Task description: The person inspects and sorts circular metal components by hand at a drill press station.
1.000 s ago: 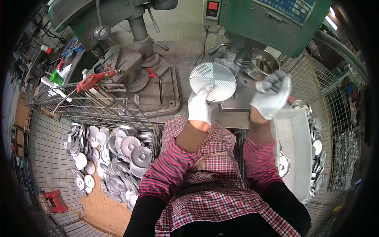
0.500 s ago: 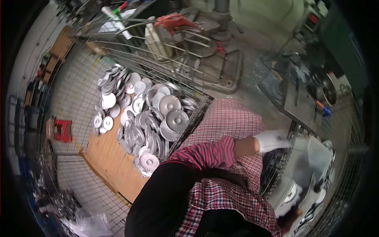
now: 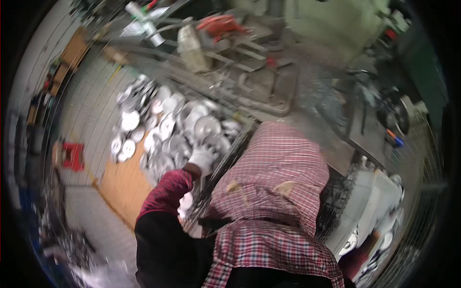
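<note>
My left hand, in a white glove, is over the pile of silvery metal discs on my left. Its fingers look spread against a round grey disc at the pile's near right side; motion smears them, and no firm grip shows. The discs have raised centres and lie heaped on a brown board inside a wire cage. At the lower right my right forearm reaches in among pale round parts beside a whitish bin. The fingers of that hand cannot be made out.
A checked cloth apron covers my lap between the cage and the bin. Ahead stands a machine with a metal base, and a red tool lies near it. A red plastic object is at far left, beyond the wire mesh.
My left hand has swung from the bin side on the right across my lap to the disc pile on the left. The grey round part by the bin no longer shows there.
</note>
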Available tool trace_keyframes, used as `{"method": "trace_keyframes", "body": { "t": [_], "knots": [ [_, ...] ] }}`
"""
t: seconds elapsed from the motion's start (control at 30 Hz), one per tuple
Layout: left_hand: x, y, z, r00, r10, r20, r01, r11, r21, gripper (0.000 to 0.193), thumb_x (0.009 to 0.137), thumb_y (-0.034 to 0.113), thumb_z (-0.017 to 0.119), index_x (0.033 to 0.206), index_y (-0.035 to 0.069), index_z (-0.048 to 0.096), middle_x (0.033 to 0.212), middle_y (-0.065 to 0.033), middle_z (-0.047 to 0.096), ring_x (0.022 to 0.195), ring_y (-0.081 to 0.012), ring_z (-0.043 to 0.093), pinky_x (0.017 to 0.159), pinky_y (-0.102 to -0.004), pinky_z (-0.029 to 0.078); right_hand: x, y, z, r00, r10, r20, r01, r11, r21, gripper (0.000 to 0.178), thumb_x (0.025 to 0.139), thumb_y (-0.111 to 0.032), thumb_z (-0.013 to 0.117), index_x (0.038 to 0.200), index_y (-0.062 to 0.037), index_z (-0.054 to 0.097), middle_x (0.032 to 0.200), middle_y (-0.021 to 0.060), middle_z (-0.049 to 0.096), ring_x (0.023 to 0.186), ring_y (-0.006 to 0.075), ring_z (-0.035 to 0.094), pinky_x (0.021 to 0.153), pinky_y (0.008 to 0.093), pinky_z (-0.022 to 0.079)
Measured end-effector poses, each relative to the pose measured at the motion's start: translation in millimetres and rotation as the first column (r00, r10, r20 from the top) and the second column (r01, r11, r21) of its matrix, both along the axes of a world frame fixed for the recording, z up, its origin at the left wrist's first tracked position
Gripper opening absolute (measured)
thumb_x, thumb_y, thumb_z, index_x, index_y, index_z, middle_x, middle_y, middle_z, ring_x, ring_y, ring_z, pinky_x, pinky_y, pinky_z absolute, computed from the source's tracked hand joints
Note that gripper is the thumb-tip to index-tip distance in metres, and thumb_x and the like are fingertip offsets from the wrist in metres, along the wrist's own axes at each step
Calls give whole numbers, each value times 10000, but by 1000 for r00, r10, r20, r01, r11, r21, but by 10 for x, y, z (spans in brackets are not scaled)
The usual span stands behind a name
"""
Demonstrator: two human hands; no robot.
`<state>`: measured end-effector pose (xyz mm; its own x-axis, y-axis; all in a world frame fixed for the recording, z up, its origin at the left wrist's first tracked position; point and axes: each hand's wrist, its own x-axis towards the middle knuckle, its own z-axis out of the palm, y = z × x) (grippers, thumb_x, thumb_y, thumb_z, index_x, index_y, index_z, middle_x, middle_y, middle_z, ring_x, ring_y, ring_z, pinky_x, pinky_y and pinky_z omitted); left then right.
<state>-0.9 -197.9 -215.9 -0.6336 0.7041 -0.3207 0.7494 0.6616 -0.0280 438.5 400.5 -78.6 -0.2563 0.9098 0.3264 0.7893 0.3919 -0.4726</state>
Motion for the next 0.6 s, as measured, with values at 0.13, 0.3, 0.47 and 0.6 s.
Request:
{"method": "trace_keyframes", "body": {
  "t": [0.13, 0.3, 0.47, 0.6],
  "knots": [
    [43, -130, -498, 994, 90, 63, -88, 996, -25, 507, 767, 184, 522, 1269, 123, 501, 1268, -131, 508, 1195, -332, 442, 972, -527, 356, -2048, -591, 1154, 759, 338, -557, -333, 936, 114, 357, 885, -112, 554, 1218, 10, 520, 1072, 80, 614, 882, 139, 592, 787, 267, 483],
    [-95, 127, -76, 981, 132, 142, -99, 970, -223, 479, 757, 258, 571, 1218, 137, 525, 1295, -140, 494, 1221, -298, 437, 1042, -504, 280, -2843, -402, 2028, 73, 161, -984, -629, 774, 81, 305, 873, -260, 607, 1116, -77, 593, 904, 18, 622, 618, 61, 511, 473, 213, 381],
    [-463, -234, -227, 599, 546, 585, -771, 199, 605, 304, 853, 208, 620, 1105, 58, 539, 855, -102, 638, 632, -218, 605, 532, -249, 474, -3308, -250, 1575, 368, 325, -871, -641, 767, 16, 168, 849, -251, 622, 876, -86, 617, 775, 30, 611, 646, 119, 555, 526, 255, 420],
    [-335, -57, 619, 203, -509, 836, -913, -408, -27, 608, 878, 485, 370, 1323, 76, 436, 1312, -151, 457, 1179, -292, 460, 989, -466, 378, -3163, -104, 1958, 178, 179, -968, -675, 738, 12, 194, 880, -243, 582, 735, -117, 555, 539, -25, 469, 402, 71, 403, 340, 264, 292]
  ]
}}
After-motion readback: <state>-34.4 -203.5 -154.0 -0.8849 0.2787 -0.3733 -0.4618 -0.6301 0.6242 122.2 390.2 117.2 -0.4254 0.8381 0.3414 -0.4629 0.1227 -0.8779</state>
